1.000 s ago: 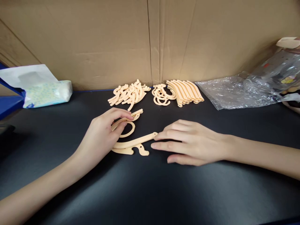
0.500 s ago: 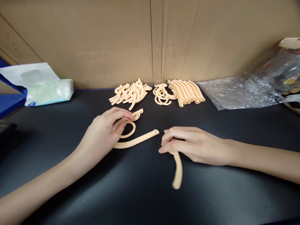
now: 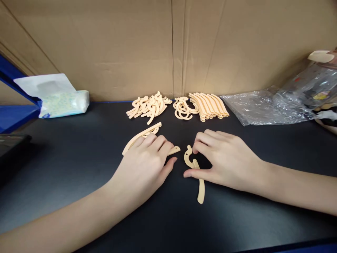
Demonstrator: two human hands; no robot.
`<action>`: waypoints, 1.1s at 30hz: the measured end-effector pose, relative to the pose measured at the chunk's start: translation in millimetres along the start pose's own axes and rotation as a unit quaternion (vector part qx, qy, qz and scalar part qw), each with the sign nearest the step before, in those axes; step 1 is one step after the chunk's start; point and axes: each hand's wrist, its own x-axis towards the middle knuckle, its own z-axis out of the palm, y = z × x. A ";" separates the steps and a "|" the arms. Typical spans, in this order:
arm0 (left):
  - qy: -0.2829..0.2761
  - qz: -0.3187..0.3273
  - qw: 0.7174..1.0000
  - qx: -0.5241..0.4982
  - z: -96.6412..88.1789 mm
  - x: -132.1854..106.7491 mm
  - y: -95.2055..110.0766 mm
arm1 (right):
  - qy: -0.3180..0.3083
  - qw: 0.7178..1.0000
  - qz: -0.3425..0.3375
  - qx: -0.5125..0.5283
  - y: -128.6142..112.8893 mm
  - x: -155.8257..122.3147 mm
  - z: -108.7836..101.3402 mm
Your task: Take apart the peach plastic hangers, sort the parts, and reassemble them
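My left hand (image 3: 146, 163) lies bent over a long curved peach plastic piece (image 3: 175, 150); only the piece's holed tip shows past my fingers. Another curved piece (image 3: 142, 135) lies just beyond that hand. My right hand (image 3: 226, 160) pinches a hooked peach piece (image 3: 201, 189) between thumb and forefinger, its hook end pointing toward my left hand and its tail lying on the black table (image 3: 79, 147). The two hands are a few centimetres apart.
Against the cardboard wall (image 3: 131, 52) lie a heap of hooked pieces (image 3: 149, 105), a small pile of rings (image 3: 181, 109) and a neat stack of curved arms (image 3: 210, 103). A clear plastic bag (image 3: 263, 105) lies right, a tissue pack (image 3: 63, 102) and blue frame (image 3: 15, 116) left.
My right hand drew the hooked piece out from beside the long one, swung it round and brought it back toward the left. My left hand slid right to cover the long piece and the ring.
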 end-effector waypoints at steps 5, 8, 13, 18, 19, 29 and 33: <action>-0.022 -0.006 0.998 -0.050 1.2 7.7 12.7 | -0.048 0.998 -0.004 0.047 6.7 -14.5 1.6; -0.015 -0.024 0.990 -0.135 4.2 4.6 16.9 | -0.042 0.990 0.047 0.129 15.8 -20.1 4.5; -0.014 -0.012 0.967 -0.255 10.5 -2.7 12.7 | -0.023 0.958 0.114 0.262 21.5 -22.5 6.0; -0.059 -0.025 0.949 -0.310 7.1 -1.7 8.7 | -0.026 0.954 0.099 0.283 18.9 -26.8 5.7; -0.065 -0.031 0.947 -0.313 6.2 -1.6 8.7 | -0.017 0.958 0.093 0.272 18.2 -28.0 5.9; -0.052 0.006 0.947 -0.316 9.2 -4.7 8.3 | -0.030 0.979 -0.007 0.202 11.9 -28.0 7.7; -0.037 0.027 0.953 -0.299 11.3 -5.4 7.7 | -0.033 0.982 -0.029 0.184 10.2 -27.8 7.8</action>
